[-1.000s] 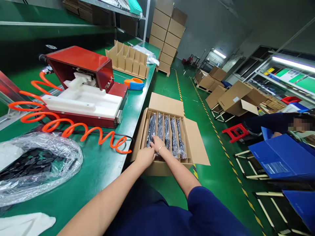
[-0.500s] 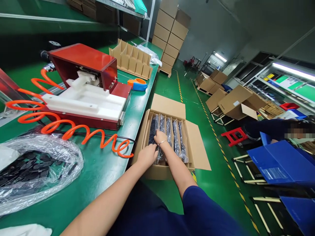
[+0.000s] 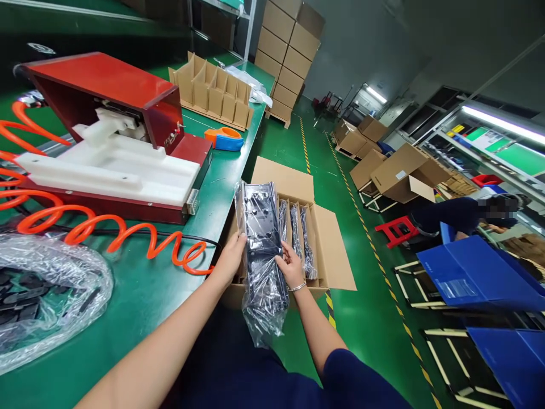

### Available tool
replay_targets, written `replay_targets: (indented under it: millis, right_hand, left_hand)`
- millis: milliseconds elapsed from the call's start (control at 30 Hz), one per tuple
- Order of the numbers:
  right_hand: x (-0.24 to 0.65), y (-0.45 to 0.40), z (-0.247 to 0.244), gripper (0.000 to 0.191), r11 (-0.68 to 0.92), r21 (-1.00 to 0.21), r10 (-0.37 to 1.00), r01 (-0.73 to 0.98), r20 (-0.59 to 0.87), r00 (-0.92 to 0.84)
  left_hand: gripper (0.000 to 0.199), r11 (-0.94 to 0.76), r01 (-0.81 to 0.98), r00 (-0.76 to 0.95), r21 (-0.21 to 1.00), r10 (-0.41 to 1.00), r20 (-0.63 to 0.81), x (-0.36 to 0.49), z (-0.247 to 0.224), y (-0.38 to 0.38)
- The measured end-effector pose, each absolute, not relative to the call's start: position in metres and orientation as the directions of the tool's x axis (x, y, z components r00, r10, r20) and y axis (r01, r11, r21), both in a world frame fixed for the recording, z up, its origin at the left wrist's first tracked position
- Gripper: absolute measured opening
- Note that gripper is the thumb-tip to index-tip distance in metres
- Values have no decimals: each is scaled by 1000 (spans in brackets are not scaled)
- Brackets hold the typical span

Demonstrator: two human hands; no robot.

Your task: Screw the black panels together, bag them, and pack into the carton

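Between my hands is a long black plastic part in a clear bag (image 3: pixel 261 227), held above an open cardboard box (image 3: pixel 336 238). My left hand (image 3: pixel 232 255) grips its left edge, with some fingers hidden behind it. On the opposite edge my right hand (image 3: pixel 292 266) is closed, the thumb lying on the front. Loose film hangs crumpled from the part's lower end. Inside the box, several more bagged black parts (image 3: pixel 297 230) stand upright between cardboard dividers.
On the green workbench (image 3: pixel 170 307) at left stand a red press with a white fixture (image 3: pixel 114 165), a coiled orange hose (image 3: pixel 140 241), a bag of black pieces (image 3: pixel 55 295), tape (image 3: pixel 224 138) and a cardboard divider (image 3: pixel 213 91). At right, a person bends near blue boxes (image 3: pixel 481 278).
Both hands have drawn the bagged black part up out of the box and now hold it by its two sides, face toward me. The view has shifted slightly right.
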State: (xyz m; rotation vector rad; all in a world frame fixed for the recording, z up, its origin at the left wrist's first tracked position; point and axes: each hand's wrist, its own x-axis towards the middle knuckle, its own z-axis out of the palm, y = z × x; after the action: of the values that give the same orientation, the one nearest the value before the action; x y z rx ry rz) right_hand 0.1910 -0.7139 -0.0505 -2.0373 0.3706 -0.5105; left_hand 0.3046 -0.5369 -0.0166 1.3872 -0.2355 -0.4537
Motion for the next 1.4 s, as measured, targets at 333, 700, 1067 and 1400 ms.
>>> replay_targets:
  millis: [333, 700, 1067, 1400]
  right_hand:
    - [188, -691, -54, 87, -106, -991, -376, 81, 116, 919]
    - [187, -687, -62, 74, -15, -998, -391, 67, 68, 918]
    - [184, -679, -44, 66, 119, -992, -375, 38, -10, 927]
    - [181, -672, -29, 77, 275, -961, -312, -21, -110, 944]
  left_hand:
    - [42, 378, 451, 853, 809, -450, -265, 300, -6, -536]
    - [36, 432, 494, 833, 755, -484, -268, 294, 5, -534]
    - [43, 436, 462, 839, 773, -498, -220, 291, 9, -533]
    - [19, 402, 509, 830, 761, -463, -311, 293, 8, -533]
